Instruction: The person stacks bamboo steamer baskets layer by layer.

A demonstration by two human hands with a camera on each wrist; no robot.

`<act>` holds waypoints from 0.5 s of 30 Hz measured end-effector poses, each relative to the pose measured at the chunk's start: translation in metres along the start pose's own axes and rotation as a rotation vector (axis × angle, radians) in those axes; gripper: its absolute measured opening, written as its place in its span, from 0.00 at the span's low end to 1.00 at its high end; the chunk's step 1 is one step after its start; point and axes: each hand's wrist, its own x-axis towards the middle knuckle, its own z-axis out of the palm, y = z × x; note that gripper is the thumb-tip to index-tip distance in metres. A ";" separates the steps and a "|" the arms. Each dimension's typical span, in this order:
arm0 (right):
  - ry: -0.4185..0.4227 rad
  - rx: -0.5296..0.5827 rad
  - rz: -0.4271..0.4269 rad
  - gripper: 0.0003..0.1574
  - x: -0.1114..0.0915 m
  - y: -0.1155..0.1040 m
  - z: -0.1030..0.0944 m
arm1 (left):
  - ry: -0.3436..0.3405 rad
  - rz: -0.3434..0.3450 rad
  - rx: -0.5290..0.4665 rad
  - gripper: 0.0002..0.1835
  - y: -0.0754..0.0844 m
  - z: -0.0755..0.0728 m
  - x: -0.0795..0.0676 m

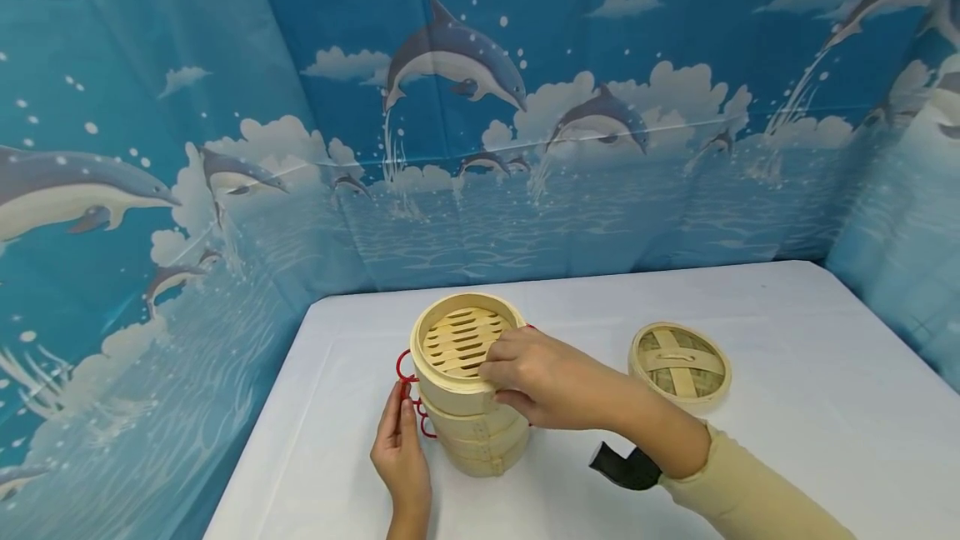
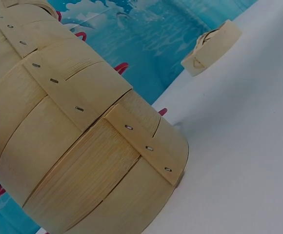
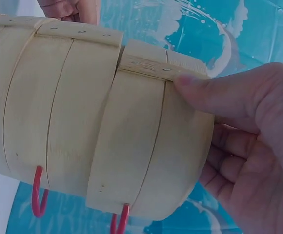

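- Spanning the frame: a dolphin curtain (image 1: 525, 223) behind a white table (image 1: 300, 465).
- Left of centre, low: the left hand (image 1: 402, 452), fingers pointing up at a red loop (image 1: 406, 366); whether they pinch it, I cannot tell.
- Centre, low: the top basket (image 1: 453, 392), slatted floor showing, on a stack of lower baskets (image 1: 480, 446). The right-wrist view shows a narrow dark gap at the joint, so a sideways push could probably tip it off its seat.
- Just right of centre: the right hand (image 1: 536, 377) grips the top basket's rim, thumb outside, fingers over the edge. An uneven pull could perhaps drag the stack askew.
- Right of centre: a lid (image 1: 678, 359) on the table, well apart from the stack.
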 end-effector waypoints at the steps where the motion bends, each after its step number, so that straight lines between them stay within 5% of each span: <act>1: 0.010 -0.007 -0.009 0.08 0.001 -0.001 0.001 | -0.005 0.002 -0.003 0.17 0.000 0.000 0.000; 15: 0.124 0.062 -0.078 0.13 -0.004 0.009 0.004 | -0.006 0.012 -0.012 0.17 -0.001 0.000 -0.001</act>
